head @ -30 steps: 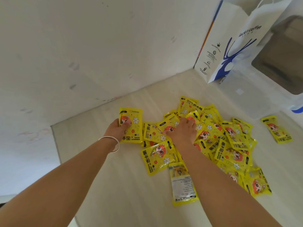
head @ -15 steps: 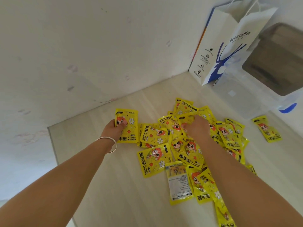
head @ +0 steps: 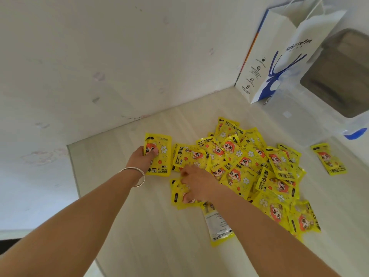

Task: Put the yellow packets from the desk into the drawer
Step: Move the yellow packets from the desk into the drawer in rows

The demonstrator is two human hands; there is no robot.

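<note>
A heap of several yellow hand-warmer packets (head: 249, 168) lies on the pale wooden desk (head: 151, 236). My left hand (head: 142, 159), with a silver bangle on the wrist, grips one flat packet (head: 161, 154) at the heap's left edge, thumb on its printed face. My right hand (head: 196, 183) is closed on a crumpled packet (head: 179, 193) at the heap's near-left side. One packet (head: 218, 226) lies face down under my right forearm. A single packet (head: 329, 158) lies apart to the right. No drawer is in view.
A white and blue paper coffee bag (head: 279, 56) stands in the back right corner against the white wall (head: 99, 66). A clear plastic box (head: 329, 96) sits next to it. The desk's left edge runs close to my left forearm.
My right hand has moved from the middle of the heap back and left to a packet at the near-left side and closed on it. The left hand keeps its packet.
</note>
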